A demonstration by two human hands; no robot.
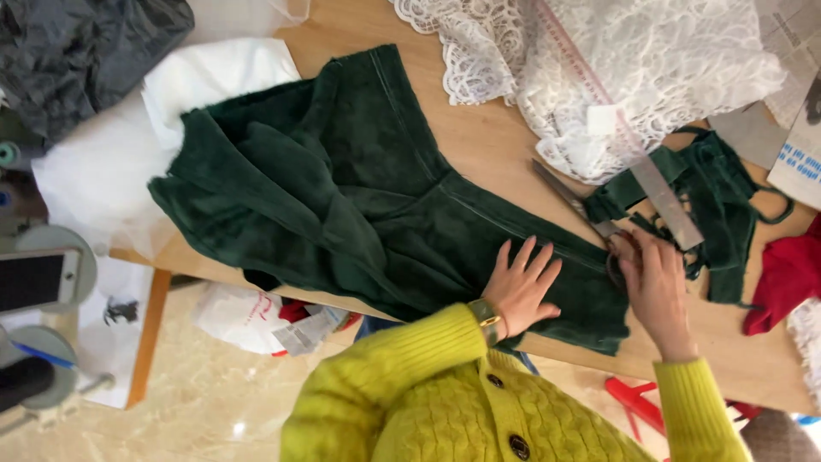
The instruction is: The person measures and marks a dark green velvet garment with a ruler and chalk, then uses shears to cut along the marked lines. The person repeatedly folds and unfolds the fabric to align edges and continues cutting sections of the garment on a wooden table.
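A dark green velvet garment [342,197] lies spread across the wooden table [483,141]. My left hand [522,289], with a gold watch at the wrist, presses flat on the velvet near its right end, fingers apart. My right hand [657,287] is closed on the handles of a pair of metal scissors [575,204], whose blades point up and left over the table at the velvet's edge. Both arms wear yellow knit sleeves.
White lace [658,60] and a long metal ruler [669,205] lie at the back right, beside green velvet scraps [727,201] and red cloth [787,274]. White fabric [111,162] and a black bag [77,43] sit at the left. A phone [34,278] rests on a stand.
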